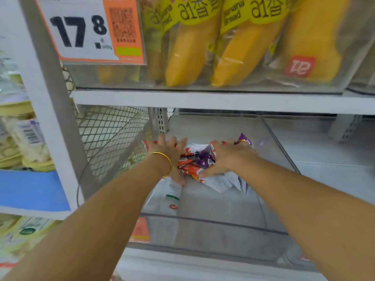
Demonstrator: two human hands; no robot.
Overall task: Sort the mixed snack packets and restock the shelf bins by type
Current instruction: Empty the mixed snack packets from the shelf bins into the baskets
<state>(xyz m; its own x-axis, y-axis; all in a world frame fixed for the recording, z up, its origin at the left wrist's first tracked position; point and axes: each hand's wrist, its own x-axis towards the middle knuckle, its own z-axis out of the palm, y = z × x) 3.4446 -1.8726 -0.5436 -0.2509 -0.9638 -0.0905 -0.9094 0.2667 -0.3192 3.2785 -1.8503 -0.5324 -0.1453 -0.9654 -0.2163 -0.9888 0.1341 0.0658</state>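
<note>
Red-white and purple crinkly foil snack packets (191, 167): bunched mid-left in the clear acrylic shelf bin (213, 222), on top of flat white packets (221, 184). Right grip (229, 159) is curled round the bunch. Left grip (166, 155) is flat-fingered, pressing its left edge. 2 types look mixed, so pull the purple out before letting go. Lay flat, don't crush.

You have two bare hands in view, your left hand (168, 154) at nine o'clock and your right hand (226, 159) at three o'clock of one heap of red-and-white and purple foil snack packets (193, 165), too bunched to count. You wear one thin gold bangle (166, 159). At twelve o'clock, three yellow banana-bread packets (183, 53) show clearly; at eleven o'clock, one white-and-orange price card (81, 31).
</note>
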